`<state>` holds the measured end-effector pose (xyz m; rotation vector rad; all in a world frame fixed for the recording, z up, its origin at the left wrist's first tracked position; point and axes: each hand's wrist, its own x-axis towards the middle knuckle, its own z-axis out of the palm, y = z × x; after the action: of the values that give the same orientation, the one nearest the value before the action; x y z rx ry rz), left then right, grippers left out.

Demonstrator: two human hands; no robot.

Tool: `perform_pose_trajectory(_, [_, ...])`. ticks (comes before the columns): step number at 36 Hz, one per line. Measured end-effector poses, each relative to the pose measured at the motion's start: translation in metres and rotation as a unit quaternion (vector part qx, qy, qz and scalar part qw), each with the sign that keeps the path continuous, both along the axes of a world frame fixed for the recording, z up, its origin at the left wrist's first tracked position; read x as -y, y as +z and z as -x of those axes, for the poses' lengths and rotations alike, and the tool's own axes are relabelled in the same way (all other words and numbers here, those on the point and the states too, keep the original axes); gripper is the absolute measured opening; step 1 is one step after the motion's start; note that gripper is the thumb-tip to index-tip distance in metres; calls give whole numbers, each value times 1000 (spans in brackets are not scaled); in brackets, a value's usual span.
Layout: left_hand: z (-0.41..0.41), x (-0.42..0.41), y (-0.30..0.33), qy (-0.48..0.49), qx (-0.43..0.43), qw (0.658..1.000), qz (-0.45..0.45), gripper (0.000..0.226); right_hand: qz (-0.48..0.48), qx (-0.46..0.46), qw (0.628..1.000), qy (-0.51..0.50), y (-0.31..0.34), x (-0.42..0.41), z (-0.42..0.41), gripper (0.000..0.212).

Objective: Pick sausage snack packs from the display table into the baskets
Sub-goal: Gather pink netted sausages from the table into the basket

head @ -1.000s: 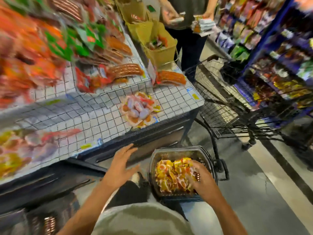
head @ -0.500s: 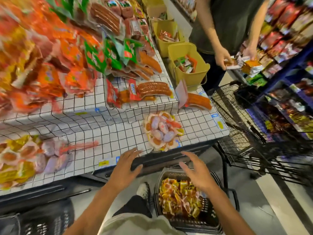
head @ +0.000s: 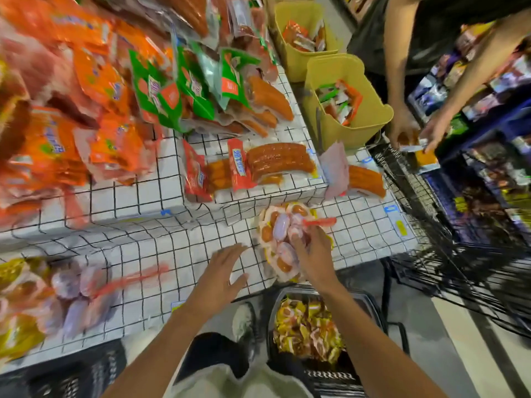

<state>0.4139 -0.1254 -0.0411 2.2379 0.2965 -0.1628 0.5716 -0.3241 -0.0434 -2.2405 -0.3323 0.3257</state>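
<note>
A shop aisle holds a stepped desk covered in white cloth with a black grid point(head: 138, 254), its upper tier heaped with orange and green bags of sausages point(head: 120, 90). To the right stands a black wire shopping trolley point(head: 448, 254), and on the floor below the desk's front edge sits a black plastic basket point(head: 370, 308) filled with yellow and pink snack packs. Two yellow plastic bins point(head: 370, 122) of small packets stand at the desk's far right corner, beside another person's arms. On the lower tier, near the front edge, lies the round clear pack of pale pink and orange sausage snacks point(head: 280, 225). The right hand point(head: 314, 255) reaches forward from a bare forearm, palm down, its fingers point(head: 297, 242) curled over the pack's near half and gripping it. The left hand point(head: 221, 275) hovers just left of the pack, palm down, fingers spread and relaxed, apart from it.
</note>
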Motion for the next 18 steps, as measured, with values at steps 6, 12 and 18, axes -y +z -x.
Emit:
perform_pose_trajectory(6, [-1,-6,-2,-1,12,1000,-6,59,-9,-9,994,-112,-12,-24,-7,32])
perform_pose_trajectory(12, [11,-6,0,11,-3,1000,-10,58,-14,8,977,-212,-29,-27,-13,38])
perform_pose_trajectory(18, [28,-7,7,22,0,1000,-18,55,-38,16,974,-222,-28,-22,-8,40])
